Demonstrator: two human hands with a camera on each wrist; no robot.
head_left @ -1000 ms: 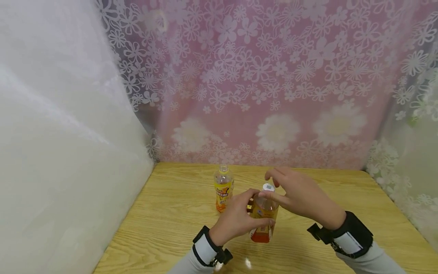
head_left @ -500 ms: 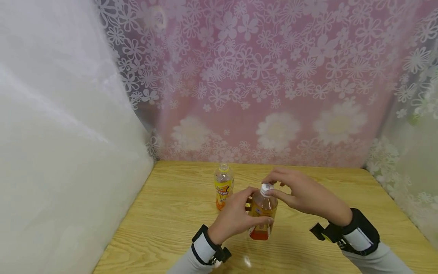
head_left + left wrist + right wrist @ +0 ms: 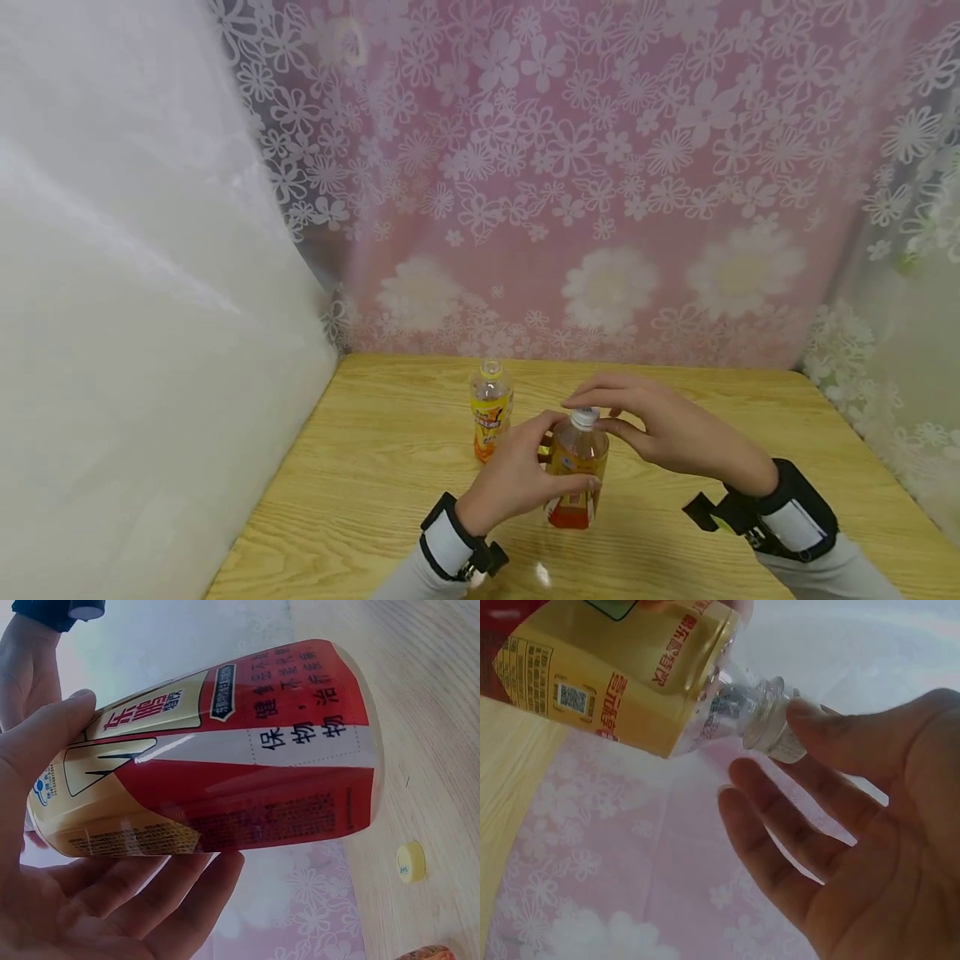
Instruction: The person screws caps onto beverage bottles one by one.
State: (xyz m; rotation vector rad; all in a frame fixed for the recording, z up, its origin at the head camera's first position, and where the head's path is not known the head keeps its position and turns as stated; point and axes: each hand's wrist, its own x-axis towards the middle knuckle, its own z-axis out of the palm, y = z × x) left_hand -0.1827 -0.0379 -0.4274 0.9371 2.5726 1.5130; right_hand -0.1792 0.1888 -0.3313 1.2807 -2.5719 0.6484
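A clear plastic drink bottle (image 3: 576,475) with a gold and red label stands upright on the table, in front of the person. My left hand (image 3: 513,475) grips its body from the left, thumb across the front; that label fills much of the left wrist view. On the bottle's neck sits a white cap (image 3: 585,417). Over the top comes my right hand (image 3: 667,421), thumb on the cap's near right side and index finger at its far left. In the right wrist view the thumb lies against the cap (image 3: 776,735), while the other fingers spread loosely below.
A second bottle (image 3: 490,412), yellow-labelled and without a cap, stands behind the left hand. On the table near it lies a yellow cap (image 3: 410,862). A flowered pink curtain (image 3: 525,167) closes off the back of the wooden table (image 3: 375,483), with white sheeting (image 3: 150,333) at left.
The right hand's index finger has come down from above the cap to its far side, and the wrist has shifted slightly right. The left hand keeps its grip on the bottle.
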